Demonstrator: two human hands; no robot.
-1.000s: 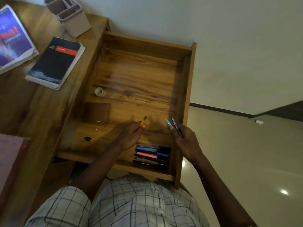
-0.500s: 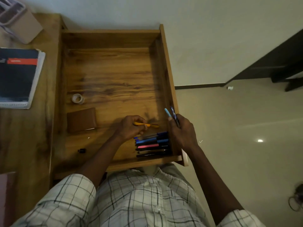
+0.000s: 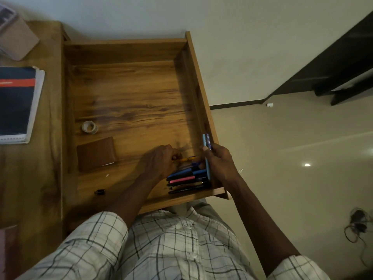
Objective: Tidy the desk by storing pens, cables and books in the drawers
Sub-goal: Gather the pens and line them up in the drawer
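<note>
The wooden drawer (image 3: pixel 129 51) stands pulled out beside the desk (image 3: pixel 30 178). In its near right corner lies a row of several pens (image 3: pixel 187 179), blue, pink and black. My left hand (image 3: pixel 159 160) is low inside the drawer, shut on an orange pen (image 3: pixel 186 159) that lies flat just behind the row. My right hand (image 3: pixel 220 164) hovers over the drawer's right wall, gripping a light blue pen and a dark blue pen (image 3: pixel 206 146) that point away from me. A dark notebook with a red stripe (image 3: pixel 16 102) rests on the desk.
Inside the drawer are a tape roll (image 3: pixel 89 127), a brown wallet (image 3: pixel 96 153) and a small black cap (image 3: pixel 100 192). A beige pen holder (image 3: pixel 16 39) stands on the desk's far corner. A cable (image 3: pixel 358 227) lies on the floor at the right.
My left hand has lowered the orange pen from upright to flat beside the pen row. My right hand stayed over the drawer's right wall. The camera has swung right.
</note>
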